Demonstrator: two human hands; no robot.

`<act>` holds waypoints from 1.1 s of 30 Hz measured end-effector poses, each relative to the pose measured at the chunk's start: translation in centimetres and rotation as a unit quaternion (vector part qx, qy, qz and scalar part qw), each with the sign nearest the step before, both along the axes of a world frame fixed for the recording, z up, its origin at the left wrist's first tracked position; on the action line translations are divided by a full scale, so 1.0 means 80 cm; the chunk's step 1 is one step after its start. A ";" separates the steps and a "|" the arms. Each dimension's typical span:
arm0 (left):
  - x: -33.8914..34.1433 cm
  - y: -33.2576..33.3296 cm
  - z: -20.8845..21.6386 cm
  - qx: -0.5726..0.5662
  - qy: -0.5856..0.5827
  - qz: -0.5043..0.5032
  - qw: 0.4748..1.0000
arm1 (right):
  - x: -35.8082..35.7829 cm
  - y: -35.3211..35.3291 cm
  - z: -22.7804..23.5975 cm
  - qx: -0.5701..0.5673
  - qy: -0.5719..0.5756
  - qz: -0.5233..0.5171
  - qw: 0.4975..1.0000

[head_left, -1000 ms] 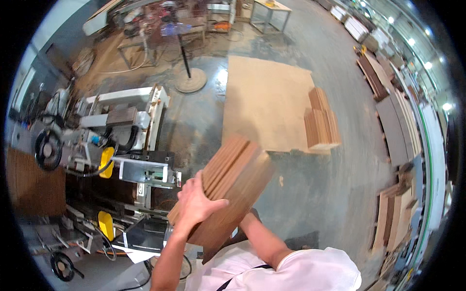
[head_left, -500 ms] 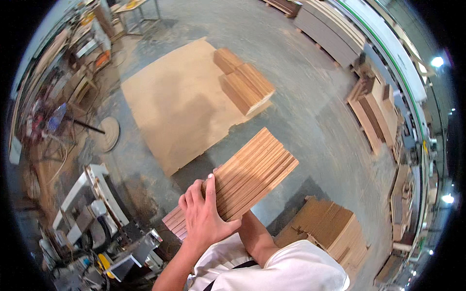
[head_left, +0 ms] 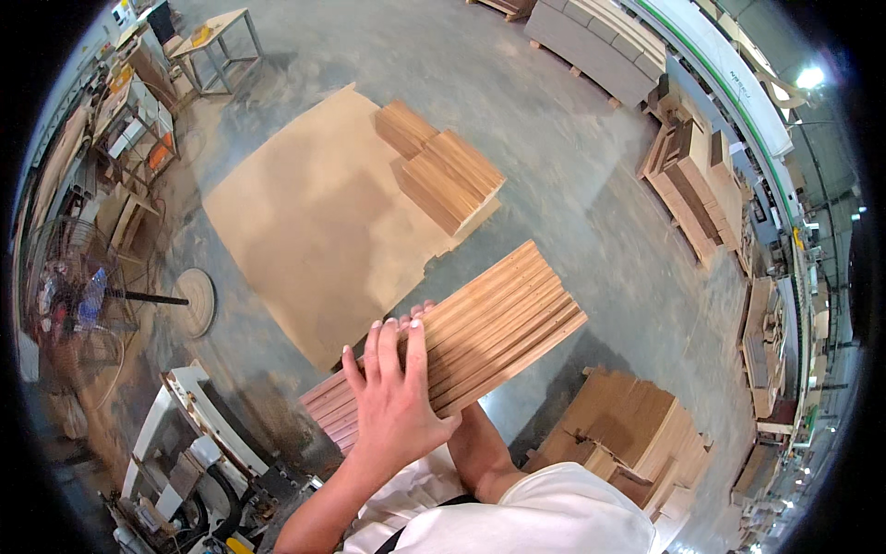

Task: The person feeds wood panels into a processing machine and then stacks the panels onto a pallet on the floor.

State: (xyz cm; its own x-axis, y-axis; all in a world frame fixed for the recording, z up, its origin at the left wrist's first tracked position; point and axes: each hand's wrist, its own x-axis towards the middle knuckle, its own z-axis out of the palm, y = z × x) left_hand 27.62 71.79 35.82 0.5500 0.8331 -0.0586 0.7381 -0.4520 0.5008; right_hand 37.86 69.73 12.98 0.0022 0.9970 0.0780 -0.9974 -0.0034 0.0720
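A bundle of long brown wooden strips (head_left: 512, 319), stacked side by side, is held up in front of me, slanting from lower left to upper right. My left hand (head_left: 392, 402) lies across its top, fingers spread over the strips and thumb toward the near edge. From beneath, my right hand (head_left: 424, 308) supports the bundle. Only its fingertips show past the far edge; the palm is hidden under the wood. Beyond the bundle, a large tan sheet (head_left: 295, 222) lies on the floor, with stacked wooden strips (head_left: 452, 175) on its right side.
Close at my right stands a stack of wood pieces (head_left: 628, 425). A white-framed machine (head_left: 189, 425) is at the lower left, below a fan with a round base (head_left: 196, 302). A small table (head_left: 214, 42) stands far left; loaded pallets (head_left: 697, 194) line the right.
The view has shifted, so the sheet and floor stacks sit farther left. The bundle has moved slightly right, still in both hands, and more fingertips show at its far edge.
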 end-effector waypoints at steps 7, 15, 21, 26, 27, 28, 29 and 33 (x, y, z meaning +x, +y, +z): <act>-0.030 0.074 -0.010 0.069 -0.016 -0.053 0.996 | -0.032 0.051 0.016 -0.148 -0.109 -0.052 0.982; -0.068 0.165 -0.007 0.105 -0.089 -0.130 0.982 | -0.094 0.054 0.024 -0.269 -0.170 -0.114 0.941; -0.075 0.223 0.007 0.097 -0.107 -0.184 0.972 | -0.120 0.076 0.038 -0.320 -0.194 -0.121 0.919; -0.044 0.267 0.003 0.142 -0.122 -0.198 0.962 | -0.117 0.109 0.046 -0.353 -0.204 -0.119 0.905; -0.033 0.278 0.001 0.143 -0.108 -0.199 0.963 | -0.113 0.118 0.046 -0.359 -0.205 -0.119 0.903; -0.021 0.291 -0.001 0.144 -0.094 -0.201 0.964 | -0.108 0.126 0.048 -0.366 -0.205 -0.120 0.900; -0.015 0.305 0.000 0.140 -0.077 -0.206 0.965 | -0.109 0.133 0.049 -0.374 -0.200 -0.122 0.897; 0.016 0.368 0.014 0.107 -0.065 -0.217 0.968 | -0.090 0.185 0.059 -0.402 -0.190 -0.118 0.888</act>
